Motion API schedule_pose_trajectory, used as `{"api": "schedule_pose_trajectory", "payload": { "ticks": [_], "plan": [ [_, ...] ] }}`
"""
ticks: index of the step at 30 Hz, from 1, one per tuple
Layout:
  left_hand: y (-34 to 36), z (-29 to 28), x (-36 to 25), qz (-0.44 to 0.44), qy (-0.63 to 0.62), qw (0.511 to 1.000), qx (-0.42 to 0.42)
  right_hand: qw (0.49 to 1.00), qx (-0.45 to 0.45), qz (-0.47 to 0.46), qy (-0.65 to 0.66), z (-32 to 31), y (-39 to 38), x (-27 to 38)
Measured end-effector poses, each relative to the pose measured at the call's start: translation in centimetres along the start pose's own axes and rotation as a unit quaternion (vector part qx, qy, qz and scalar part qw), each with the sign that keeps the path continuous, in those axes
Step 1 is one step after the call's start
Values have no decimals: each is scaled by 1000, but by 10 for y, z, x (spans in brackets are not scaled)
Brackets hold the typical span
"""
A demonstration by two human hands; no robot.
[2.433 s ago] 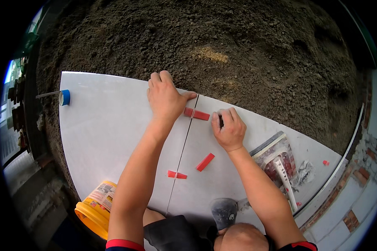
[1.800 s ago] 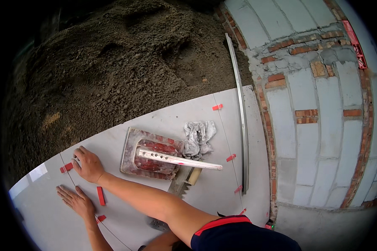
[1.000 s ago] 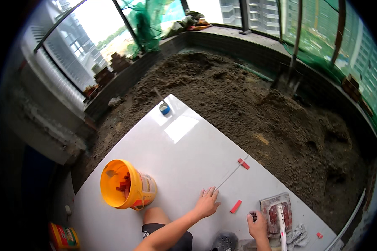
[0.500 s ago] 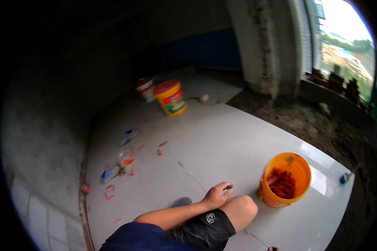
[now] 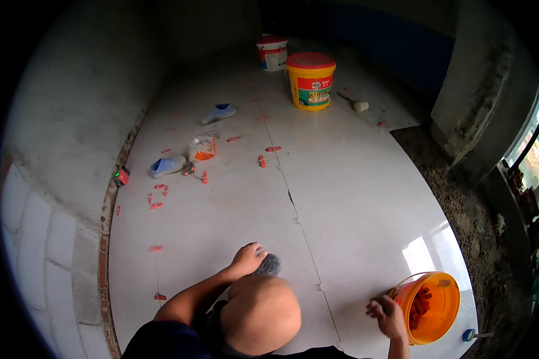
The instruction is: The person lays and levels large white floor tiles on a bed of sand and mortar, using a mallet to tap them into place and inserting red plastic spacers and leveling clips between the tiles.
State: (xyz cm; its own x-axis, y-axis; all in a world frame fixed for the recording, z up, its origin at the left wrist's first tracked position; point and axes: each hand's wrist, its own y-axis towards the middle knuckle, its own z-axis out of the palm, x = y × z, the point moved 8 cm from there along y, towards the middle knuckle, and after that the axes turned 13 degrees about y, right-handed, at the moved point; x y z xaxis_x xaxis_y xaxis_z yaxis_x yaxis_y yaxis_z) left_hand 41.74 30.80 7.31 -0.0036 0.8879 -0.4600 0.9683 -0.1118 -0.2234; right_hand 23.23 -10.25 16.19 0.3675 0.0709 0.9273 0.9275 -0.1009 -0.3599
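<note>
My left hand (image 5: 248,259) is at the lower middle, fingers curled, beside a grey perforated shoe (image 5: 269,266) and above my bare knee (image 5: 262,310); whatever its fingertips may hold is too small to make out. My right hand (image 5: 385,314) hangs just left of a yellow bucket (image 5: 444,311) with red wedges (image 5: 421,305) inside, its fingers loosely bent and apart, holding nothing visible. Pale floor tiles (image 5: 359,209) lie around me, several red clips (image 5: 262,161) along their joints. A tape roll (image 5: 468,335) sits by the right edge.
Ahead stand a yellow red-lidded bucket (image 5: 311,90) and a white pail (image 5: 271,55), near a mallet (image 5: 360,106). Pale shoes (image 5: 168,166), an orange-filled bag (image 5: 202,148) and a red-black device (image 5: 121,175) lie left. A wall (image 5: 66,125) bounds the left, bare soil (image 5: 467,233) the right.
The view has swung from the soil bed and trowel to the tiled room. Both hands have left the tile joint; my left is now by my foot, my right beside the bucket of wedges.
</note>
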Motion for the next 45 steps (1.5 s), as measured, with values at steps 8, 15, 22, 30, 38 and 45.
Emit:
{"api": "schedule_pose_trajectory", "payload": {
  "ticks": [8,15,22,30,38,45],
  "plan": [
    [169,48,-94,215,103,969,72,944,-130,83,-293,-66,239,-50],
    [405,127,-161,213,210,954,-23,804,-423,169,-382,-41,351,-94],
    [556,98,-197,39,268,956,-113,815,-416,137,-379,-34,368,-89],
    [602,94,-216,-62,273,955,-99,872,-235,42,-428,-73,450,-51],
    [617,98,-217,-94,304,941,-112,874,-153,-88,-452,-160,760,64],
    [620,95,-212,-61,287,948,-123,792,-127,-132,-583,-231,877,92]
  ]
}}
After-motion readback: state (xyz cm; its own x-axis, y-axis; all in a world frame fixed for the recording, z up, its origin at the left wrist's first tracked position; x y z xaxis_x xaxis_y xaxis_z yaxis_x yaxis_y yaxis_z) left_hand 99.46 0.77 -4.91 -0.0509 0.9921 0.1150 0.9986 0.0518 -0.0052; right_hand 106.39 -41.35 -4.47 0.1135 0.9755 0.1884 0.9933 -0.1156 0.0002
